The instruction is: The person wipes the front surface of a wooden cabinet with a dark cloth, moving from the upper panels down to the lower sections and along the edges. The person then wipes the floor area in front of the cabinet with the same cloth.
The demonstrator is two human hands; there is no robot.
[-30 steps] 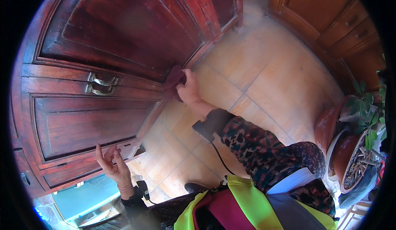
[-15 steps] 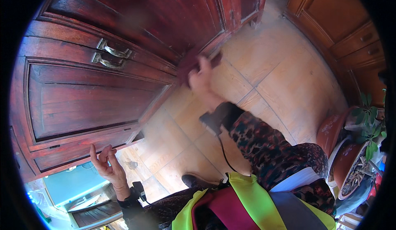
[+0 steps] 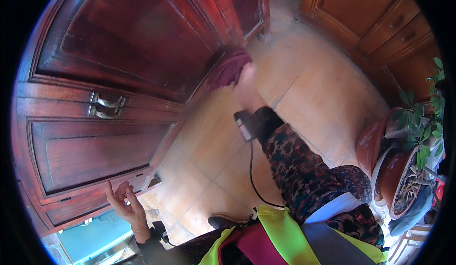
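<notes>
A bunched maroon cloth (image 3: 232, 69) is in my right hand (image 3: 246, 86), which is stretched far forward and blurred by motion. The cloth lies against the edge of the dark red wooden cabinet (image 3: 95, 153); how firmly it touches cannot be made out. My left hand (image 3: 128, 203) is empty, its fingers apart and pointing up, close to the cabinet's lower edge. Two worn metal handles (image 3: 107, 106) sit side by side on the cabinet doors, left of the cloth.
A brown wooden cabinet (image 3: 365, 13) stands at the far right. Potted plants (image 3: 401, 184) are close on my right. Tiled floor (image 3: 204, 141) lies between the furniture. A light-blue surface (image 3: 95, 241) is at lower left. A cable (image 3: 251, 170) runs from the device on my right wrist.
My right hand has moved with the cloth to the right along the cabinet. The cabinet has shifted left in the view. My left hand stays open, slightly lower in the picture.
</notes>
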